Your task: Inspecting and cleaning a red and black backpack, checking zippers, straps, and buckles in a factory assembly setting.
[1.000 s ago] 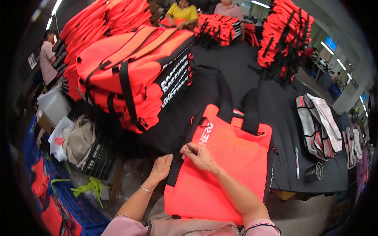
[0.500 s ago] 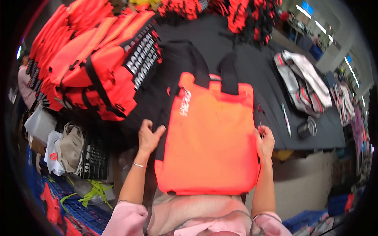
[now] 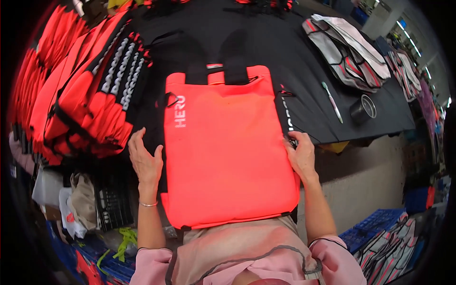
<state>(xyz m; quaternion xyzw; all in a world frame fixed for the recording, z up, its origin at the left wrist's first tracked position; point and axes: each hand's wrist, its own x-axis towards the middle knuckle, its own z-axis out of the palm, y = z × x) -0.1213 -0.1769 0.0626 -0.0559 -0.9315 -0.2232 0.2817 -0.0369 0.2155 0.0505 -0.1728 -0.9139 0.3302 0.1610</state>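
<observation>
A: Which thing is the largest?
B: The black-covered table (image 3: 304, 114). At its left there is a high stack of red bags (image 3: 85, 111).
A: And the bag in work?
B: This red-orange bag (image 3: 228, 156) lies in the middle with its front up, two black straps (image 3: 236, 69) at the far end. Farther right is a grey-white bundle (image 3: 346, 52).
A: How is the left hand (image 3: 147, 159)?
B: It is spread, thumb apart, just beside the bag's left edge.
A: And the right hand (image 3: 302, 154)?
B: Its fingers are bent at the right edge; whether they pinch something, I cannot tell.
A: The smallest things?
B: A dark cup (image 3: 363, 110), then a toothbrush (image 3: 332, 102) beside it.
</observation>
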